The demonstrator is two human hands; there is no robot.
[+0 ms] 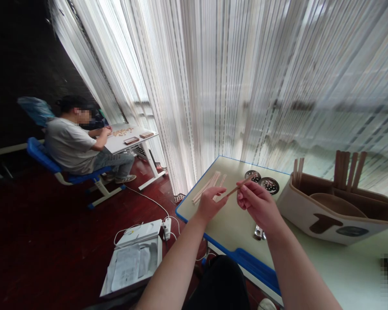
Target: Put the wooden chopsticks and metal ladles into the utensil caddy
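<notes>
My left hand (210, 201) and my right hand (257, 202) are raised together over the pale table (233, 224). Both pinch one thin wooden stick (234, 190) that slants up to the right between them. Just beyond my left hand a small pile of wooden sticks (208, 186) lies on the table. Behind my right hand lie two round metal lids with holes (263, 181). A small metal object (258, 233) rests on the table below my right wrist.
A beige holder (326, 215) with upright wooden sticks stands at the right. White curtains (245, 86) hang behind the table. On the dark red floor at the left lies an open white box (134, 262) with cables. Another person (74, 142) sits at a far desk.
</notes>
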